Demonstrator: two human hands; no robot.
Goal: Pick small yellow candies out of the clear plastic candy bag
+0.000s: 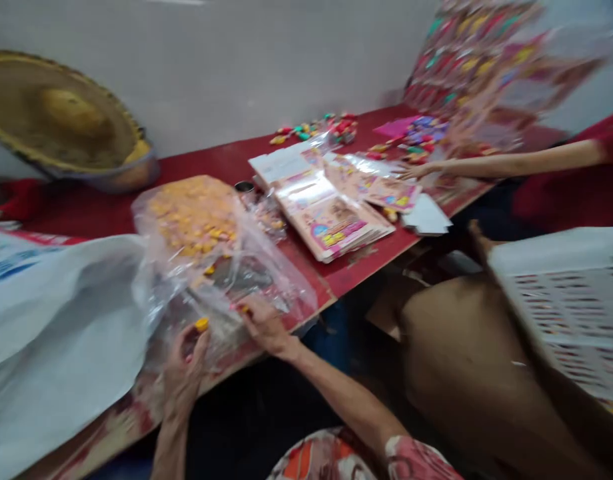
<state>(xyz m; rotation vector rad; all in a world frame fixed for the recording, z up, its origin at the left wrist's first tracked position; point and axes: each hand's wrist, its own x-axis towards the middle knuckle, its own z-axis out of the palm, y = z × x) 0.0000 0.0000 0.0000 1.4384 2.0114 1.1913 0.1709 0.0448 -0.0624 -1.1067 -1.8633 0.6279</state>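
My left hand [185, 363] is at the table's front edge, its fingers curled round a small yellow-capped piece [201, 325] that looks like a tiny bottle. Its lower part is mostly hidden by the fingers. My right hand [265, 325] reaches in from the right, finger and thumb closed over the near side of a clear plastic bag [281, 277]. A small reddish and yellow bit shows at its fingertips, too blurred to name. Many small yellow caps [194, 213] fill the bag just beyond both hands.
White woven sacking [61, 333] lies at left. Printed packages [331, 220] and a metal cup [245, 190] are beyond the bag. A big woven hat-like basket [66, 117] leans at the wall. Another person's arm [526, 163] reaches over packages; a white crate [571, 293] is at right.
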